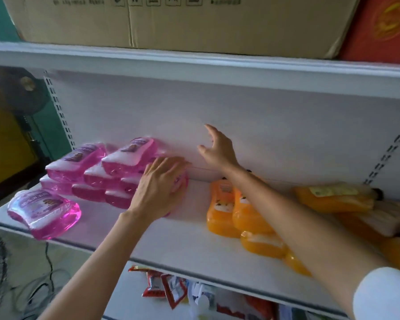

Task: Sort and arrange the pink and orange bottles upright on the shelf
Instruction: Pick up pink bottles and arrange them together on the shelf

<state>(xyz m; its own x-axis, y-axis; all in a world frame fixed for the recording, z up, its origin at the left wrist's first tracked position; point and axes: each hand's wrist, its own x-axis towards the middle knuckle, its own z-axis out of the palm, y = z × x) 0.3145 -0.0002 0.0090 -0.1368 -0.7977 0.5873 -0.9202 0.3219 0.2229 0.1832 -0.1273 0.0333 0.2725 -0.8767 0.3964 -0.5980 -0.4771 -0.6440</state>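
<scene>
White sleeve at bottom right. Right hand was spread wide, holding nothing, fingertips near back wall. Left hand lay flat on pink bottles, fingers nearly straight; the heap lay toppled, mostly leftward of them. Orange bottles lay flat rightward, on shelf.

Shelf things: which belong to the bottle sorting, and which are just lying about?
In the job: pink bottles, orange bottles, shelf, left hand on a pink bottle, right hand held open.
Lying about: cardboard box above, red packets below, cables.
</scene>
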